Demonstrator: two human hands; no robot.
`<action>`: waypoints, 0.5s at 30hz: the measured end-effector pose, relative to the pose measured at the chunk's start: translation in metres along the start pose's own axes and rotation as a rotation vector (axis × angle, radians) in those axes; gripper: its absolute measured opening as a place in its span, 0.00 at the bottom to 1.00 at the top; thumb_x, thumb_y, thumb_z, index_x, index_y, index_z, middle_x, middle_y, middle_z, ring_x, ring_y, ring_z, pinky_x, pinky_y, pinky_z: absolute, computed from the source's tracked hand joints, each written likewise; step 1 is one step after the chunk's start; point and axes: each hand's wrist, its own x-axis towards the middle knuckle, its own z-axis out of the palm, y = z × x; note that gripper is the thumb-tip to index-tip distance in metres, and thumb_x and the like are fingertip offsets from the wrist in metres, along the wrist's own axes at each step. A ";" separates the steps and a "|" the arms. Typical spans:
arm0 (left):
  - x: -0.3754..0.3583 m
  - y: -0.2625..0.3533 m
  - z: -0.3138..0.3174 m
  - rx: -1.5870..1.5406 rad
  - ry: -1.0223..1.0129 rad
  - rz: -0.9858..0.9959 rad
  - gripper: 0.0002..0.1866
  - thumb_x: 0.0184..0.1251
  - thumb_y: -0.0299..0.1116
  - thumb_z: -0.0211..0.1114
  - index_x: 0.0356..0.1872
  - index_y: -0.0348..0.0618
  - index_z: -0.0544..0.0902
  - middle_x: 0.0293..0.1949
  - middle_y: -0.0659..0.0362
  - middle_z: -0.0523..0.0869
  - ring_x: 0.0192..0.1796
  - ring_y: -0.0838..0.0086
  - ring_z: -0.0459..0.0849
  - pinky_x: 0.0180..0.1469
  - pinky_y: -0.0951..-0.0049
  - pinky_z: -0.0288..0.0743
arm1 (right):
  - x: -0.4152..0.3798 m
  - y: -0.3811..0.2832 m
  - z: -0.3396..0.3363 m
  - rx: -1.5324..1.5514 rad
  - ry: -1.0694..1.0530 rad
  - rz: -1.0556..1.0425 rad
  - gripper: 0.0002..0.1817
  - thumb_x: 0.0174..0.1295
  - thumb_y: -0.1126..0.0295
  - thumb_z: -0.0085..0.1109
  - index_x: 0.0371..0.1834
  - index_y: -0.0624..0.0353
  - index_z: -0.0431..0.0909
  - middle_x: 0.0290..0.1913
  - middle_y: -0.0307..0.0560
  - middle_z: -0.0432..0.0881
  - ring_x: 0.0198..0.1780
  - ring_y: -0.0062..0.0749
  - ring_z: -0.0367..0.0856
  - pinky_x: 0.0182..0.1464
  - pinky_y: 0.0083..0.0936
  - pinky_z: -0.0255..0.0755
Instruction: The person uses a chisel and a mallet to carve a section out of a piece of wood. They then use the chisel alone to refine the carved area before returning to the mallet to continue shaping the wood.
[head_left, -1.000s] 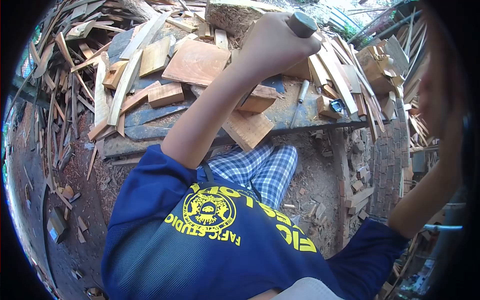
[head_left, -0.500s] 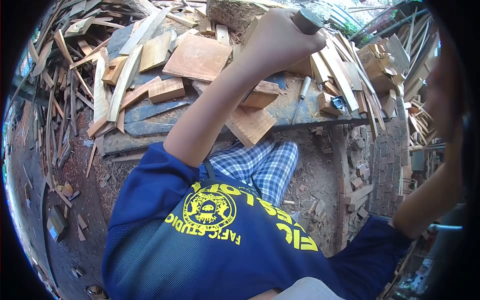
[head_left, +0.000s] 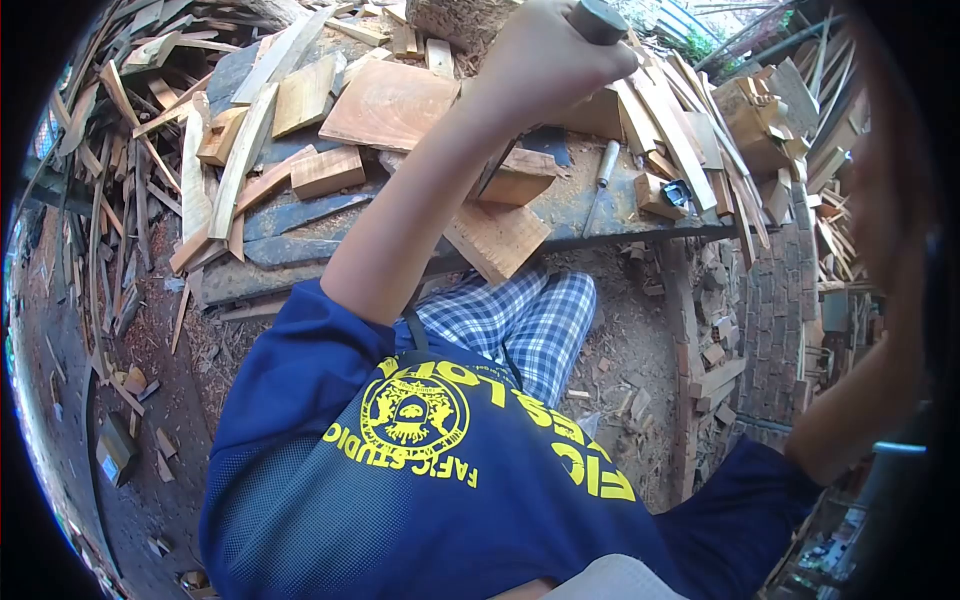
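Note:
My left hand point(head_left: 545, 65) is closed around a chisel point(head_left: 600, 20); its thick, dark, round handle end sticks out above my fist. A dark strip of its blade shows under my wrist, slanting down to a wooden block point(head_left: 520, 180). Below that block, a flat piece of wood point(head_left: 497, 240) juts over the bench edge above my knees. At the far right, my right arm is raised. My right hand point(head_left: 885, 150) is dark and blurred at the lens edge, so its fingers and anything in them cannot be made out.
On the dark bench point(head_left: 300, 250) lie a wide board point(head_left: 390, 103), a small block point(head_left: 328, 173) and a screwdriver-like tool point(head_left: 602, 180). A block with a dark metal item point(head_left: 675, 193) sits to the right. Scrap wood point(head_left: 120, 190) is heaped at left, with offcuts on the ground.
My left hand, still gripping the chisel, sits slightly higher and further left in view. The whole scene has shifted a little left. My right arm stays raised.

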 end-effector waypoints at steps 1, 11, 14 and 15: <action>0.000 0.002 0.001 -0.001 -0.004 -0.005 0.13 0.58 0.35 0.66 0.34 0.31 0.84 0.28 0.54 0.87 0.31 0.74 0.85 0.37 0.70 0.78 | -0.001 0.007 -0.008 0.072 0.044 -0.038 0.34 0.74 0.40 0.42 0.62 0.63 0.63 0.30 0.55 0.81 0.23 0.33 0.81 0.22 0.26 0.80; 0.005 -0.029 0.013 0.351 -0.077 0.257 0.16 0.52 0.44 0.74 0.33 0.41 0.90 0.29 0.58 0.90 0.33 0.73 0.90 0.40 0.71 0.82 | -0.014 0.048 0.052 -0.181 -0.180 0.321 0.23 0.75 0.56 0.51 0.66 0.58 0.70 0.28 0.41 0.80 0.19 0.20 0.75 0.19 0.16 0.70; -0.004 -0.029 0.005 0.092 0.049 0.143 0.16 0.51 0.44 0.75 0.32 0.42 0.90 0.29 0.57 0.90 0.33 0.73 0.90 0.38 0.71 0.82 | -0.008 0.045 0.026 -0.148 -0.172 0.200 0.23 0.75 0.56 0.51 0.65 0.59 0.71 0.28 0.42 0.80 0.20 0.19 0.75 0.19 0.15 0.70; -0.005 -0.030 0.003 0.088 0.051 0.134 0.16 0.51 0.44 0.75 0.32 0.42 0.90 0.29 0.57 0.90 0.33 0.73 0.90 0.38 0.71 0.82 | -0.003 0.039 0.008 0.034 -0.139 0.124 0.27 0.74 0.50 0.49 0.64 0.61 0.68 0.29 0.47 0.80 0.22 0.25 0.78 0.21 0.20 0.74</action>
